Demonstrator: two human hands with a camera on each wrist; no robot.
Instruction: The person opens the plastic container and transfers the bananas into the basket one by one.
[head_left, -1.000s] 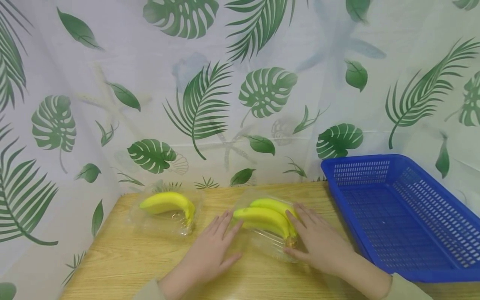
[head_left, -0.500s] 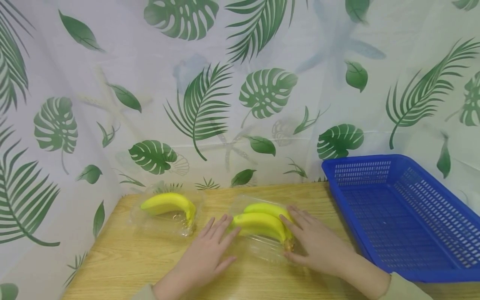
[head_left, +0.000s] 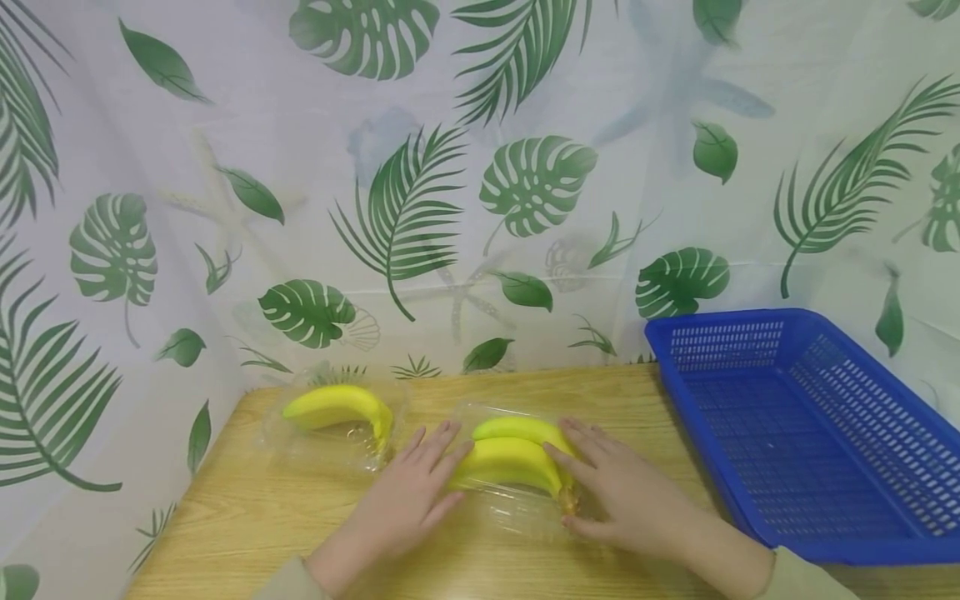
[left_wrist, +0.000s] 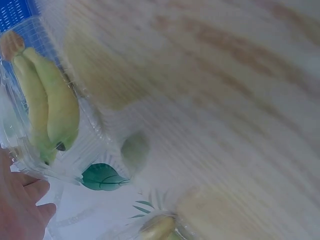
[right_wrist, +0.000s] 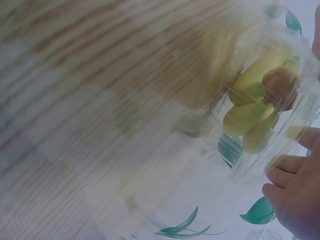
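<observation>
A person's two bare hands bracketed a clear plastic clamshell box of yellow bananas [head_left: 513, 467] on a light wooden table [head_left: 247, 525], one hand on each short end, so that the box was squeezed lightly between the palms rather than gripped from above. The left hand [head_left: 408, 496] lay with its fingers straight and flat against the box's left end, pressing without curling round it. The right hand [head_left: 618, 492] did the same on the right end, by the brown stem tips of the bananas, fingers spread over the lid and thumb low at the near edge. The box sat on the table between the two hands, nearer the front edge than a second clear plastic box with one yellow banana [head_left: 337, 412], which stood apart to the left rear. An empty-looking blue perforated plastic basket [head_left: 795, 433] stood on the right, close beside the right hand.
</observation>
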